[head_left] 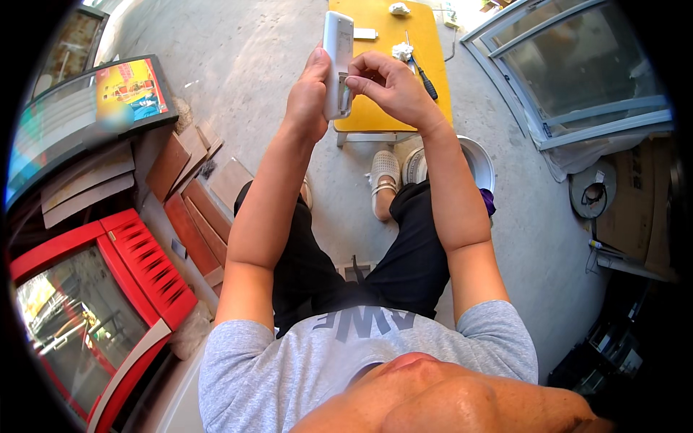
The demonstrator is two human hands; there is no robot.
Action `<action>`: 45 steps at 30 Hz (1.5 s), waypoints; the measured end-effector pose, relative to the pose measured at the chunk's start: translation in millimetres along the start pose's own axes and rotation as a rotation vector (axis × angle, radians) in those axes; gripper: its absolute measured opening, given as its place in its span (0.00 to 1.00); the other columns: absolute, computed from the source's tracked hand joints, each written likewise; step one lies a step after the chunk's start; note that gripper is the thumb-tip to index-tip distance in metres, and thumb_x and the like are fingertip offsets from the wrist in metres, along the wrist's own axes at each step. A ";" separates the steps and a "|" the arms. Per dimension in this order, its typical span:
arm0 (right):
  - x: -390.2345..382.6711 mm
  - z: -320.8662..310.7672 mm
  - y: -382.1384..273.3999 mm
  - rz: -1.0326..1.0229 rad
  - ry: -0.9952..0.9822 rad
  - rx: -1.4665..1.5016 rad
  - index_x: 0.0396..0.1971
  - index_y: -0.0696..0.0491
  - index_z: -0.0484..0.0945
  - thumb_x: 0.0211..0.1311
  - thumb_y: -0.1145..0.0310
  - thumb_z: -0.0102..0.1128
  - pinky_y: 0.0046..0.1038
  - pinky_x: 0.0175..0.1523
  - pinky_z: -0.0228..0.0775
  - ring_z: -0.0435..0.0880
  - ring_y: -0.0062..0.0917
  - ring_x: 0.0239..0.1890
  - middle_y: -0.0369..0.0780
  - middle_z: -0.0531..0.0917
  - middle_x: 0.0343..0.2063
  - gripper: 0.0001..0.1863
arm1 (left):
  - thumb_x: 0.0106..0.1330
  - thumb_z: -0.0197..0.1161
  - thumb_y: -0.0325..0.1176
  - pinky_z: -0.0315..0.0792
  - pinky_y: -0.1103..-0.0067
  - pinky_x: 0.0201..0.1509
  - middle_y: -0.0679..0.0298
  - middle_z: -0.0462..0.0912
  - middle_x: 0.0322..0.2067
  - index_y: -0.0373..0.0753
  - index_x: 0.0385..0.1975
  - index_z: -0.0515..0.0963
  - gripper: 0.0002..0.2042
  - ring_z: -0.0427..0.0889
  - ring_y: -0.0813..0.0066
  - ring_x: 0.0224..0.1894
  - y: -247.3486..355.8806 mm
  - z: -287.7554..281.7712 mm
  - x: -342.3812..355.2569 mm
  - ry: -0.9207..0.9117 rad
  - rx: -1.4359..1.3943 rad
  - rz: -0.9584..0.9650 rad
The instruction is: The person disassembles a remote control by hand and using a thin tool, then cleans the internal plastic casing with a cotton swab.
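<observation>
The remote [338, 54] is clasped in the left fingers [315, 63]; the right fingers [364, 86] press together at its slot [343, 81], on what I can't tell. Behind, on the bench [379, 115]: a half-hidden white piece [366, 33], crumpled tissue [402, 51], a screwdriver [427, 83] just beside

One left hand [310, 101] and one right hand [393, 85]; one white remote control [338, 50]; one yellow bench [379, 119]; two crumpled white wads [402, 51]; two beige clogs [385, 169]; one white basin [483, 157].

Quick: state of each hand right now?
Left hand: closed, holding a long, white, plastic handheld device.
Right hand: curled at its narrow recess; whether gripping anything can't be told.
</observation>
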State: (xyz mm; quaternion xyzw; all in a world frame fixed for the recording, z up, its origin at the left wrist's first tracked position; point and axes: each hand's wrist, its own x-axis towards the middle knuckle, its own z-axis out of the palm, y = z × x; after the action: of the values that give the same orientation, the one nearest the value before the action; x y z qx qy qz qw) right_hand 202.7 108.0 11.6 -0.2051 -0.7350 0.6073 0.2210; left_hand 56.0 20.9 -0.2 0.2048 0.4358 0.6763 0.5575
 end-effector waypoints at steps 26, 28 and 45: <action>-9.3 -49.8 22.6 0.570 0.520 -1.000 0.38 0.44 0.88 0.54 0.53 0.75 0.35 0.46 0.79 0.89 0.32 0.41 0.37 0.90 0.35 0.15 | 0.83 0.33 0.49 0.80 0.60 0.53 0.49 0.74 0.57 0.33 0.72 0.54 0.28 0.80 0.59 0.55 4.7 -11.7 10.1 0.019 -0.192 -0.143; -8.4 -38.5 10.1 0.608 0.433 -1.007 0.39 0.45 0.88 0.55 0.52 0.75 0.36 0.46 0.80 0.89 0.34 0.42 0.38 0.90 0.37 0.16 | 0.83 0.33 0.49 0.80 0.59 0.53 0.49 0.74 0.57 0.34 0.72 0.54 0.28 0.80 0.60 0.55 5.2 -14.1 11.3 0.007 -0.218 -0.145; -28.6 8.1 -30.0 0.209 0.533 -0.707 0.43 0.55 0.81 0.66 0.65 0.54 0.40 0.47 0.76 0.86 0.39 0.37 0.45 0.85 0.34 0.12 | 0.66 0.71 0.38 0.76 0.49 0.63 0.57 0.71 0.52 0.39 0.62 0.67 0.28 0.77 0.59 0.58 15.4 -29.1 12.6 -0.017 -0.272 -0.010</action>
State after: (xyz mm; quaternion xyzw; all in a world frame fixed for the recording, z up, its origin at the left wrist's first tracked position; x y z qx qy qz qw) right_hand 220.4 79.8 37.6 -0.4900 -0.7902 0.2642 0.2564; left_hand 21.3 22.1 -5.8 0.1308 0.3365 0.7247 0.5869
